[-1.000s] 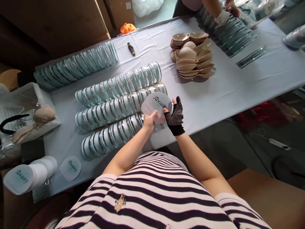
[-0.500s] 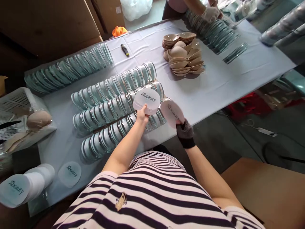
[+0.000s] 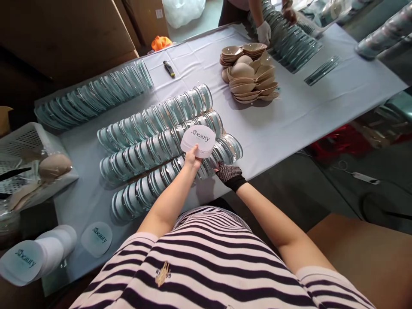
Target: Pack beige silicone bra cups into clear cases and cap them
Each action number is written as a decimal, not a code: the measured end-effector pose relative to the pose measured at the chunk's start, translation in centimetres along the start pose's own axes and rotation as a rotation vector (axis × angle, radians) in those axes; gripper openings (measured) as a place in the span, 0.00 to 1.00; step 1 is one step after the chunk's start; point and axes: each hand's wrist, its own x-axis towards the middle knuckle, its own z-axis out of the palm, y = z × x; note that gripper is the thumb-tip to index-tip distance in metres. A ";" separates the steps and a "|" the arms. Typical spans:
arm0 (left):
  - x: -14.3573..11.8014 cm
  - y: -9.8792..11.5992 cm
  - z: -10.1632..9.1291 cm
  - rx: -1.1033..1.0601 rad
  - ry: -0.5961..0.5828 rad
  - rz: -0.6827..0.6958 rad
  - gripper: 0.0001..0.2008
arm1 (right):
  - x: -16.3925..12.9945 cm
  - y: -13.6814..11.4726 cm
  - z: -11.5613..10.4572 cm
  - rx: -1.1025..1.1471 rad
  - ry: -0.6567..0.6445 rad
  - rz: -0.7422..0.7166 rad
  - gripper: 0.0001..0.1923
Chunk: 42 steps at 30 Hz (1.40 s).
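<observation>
My left hand [image 3: 193,159] is closed on a small stack of white rounded cards [image 3: 198,139], the top one printed "beauty", with the thumb on its face. The stack is above the front rows of clear plastic cases. My right hand [image 3: 229,174], in a dark fingerless glove, is at the near side of the front row of cases [image 3: 144,195], close to its right end. Its fingertips are drawn together against the row; what they pinch is hidden. Behind lie a middle row [image 3: 141,156] and a further row [image 3: 154,118] of similar cases.
Beige moulded cups [image 3: 247,77] are piled on the white-covered table [image 3: 302,111]. A cutter [image 3: 169,68] lies near the back edge. At left are a white basket [image 3: 35,137] and stacked printed cards [image 3: 32,257]. A co-worker's gloved hand [image 3: 264,33] is beside more cases [image 3: 296,49].
My right hand has moved left and down to the front row; the printed card it held no longer shows in it. My left hand keeps its stack. The co-worker's gloved hand has shifted left.
</observation>
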 end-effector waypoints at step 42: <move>-4.6 -0.9 -2.0 0.086 -0.100 0.167 0.22 | 3.6 0.6 -5.7 0.483 0.418 -0.119 0.33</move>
